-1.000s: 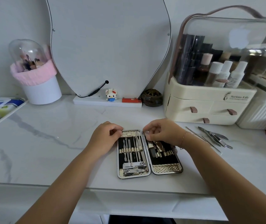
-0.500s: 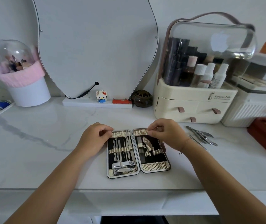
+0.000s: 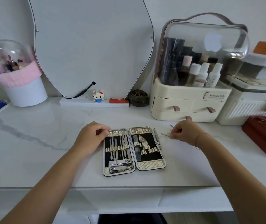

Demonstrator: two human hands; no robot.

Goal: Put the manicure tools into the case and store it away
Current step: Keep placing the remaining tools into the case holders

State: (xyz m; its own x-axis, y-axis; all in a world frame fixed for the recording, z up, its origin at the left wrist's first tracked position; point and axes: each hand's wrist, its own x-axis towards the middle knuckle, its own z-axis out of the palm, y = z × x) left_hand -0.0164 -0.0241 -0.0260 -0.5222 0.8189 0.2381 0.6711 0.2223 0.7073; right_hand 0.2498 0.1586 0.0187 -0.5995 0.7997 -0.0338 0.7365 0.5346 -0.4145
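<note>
An open manicure case (image 3: 151, 164) lies flat on the marble counter near its front edge, black inside with gold bands. Its left half holds several metal tools and two clippers (image 3: 120, 166); its right half holds a file and a scissor-like tool (image 3: 142, 141). A pair of tweezers (image 3: 157, 139) lies along the case's right edge. My left hand (image 3: 91, 137) rests on the case's top left corner. My right hand (image 3: 184, 132) is to the right of the case, fingers pinched on a thin metal tool (image 3: 165, 135); other loose tools are hidden under it.
A cream cosmetics organiser (image 3: 188, 104) with drawers stands behind my right hand. A red pouch (image 3: 264, 136) lies at the far right. A mirror (image 3: 88, 46), a small figurine (image 3: 98, 95) and a pink-rimmed brush holder (image 3: 20, 84) stand along the back wall.
My right hand left the case's right half and moved right to the loose tools, pinching a thin one. Tweezers now lie along the case's right edge. My left hand stayed on the case.
</note>
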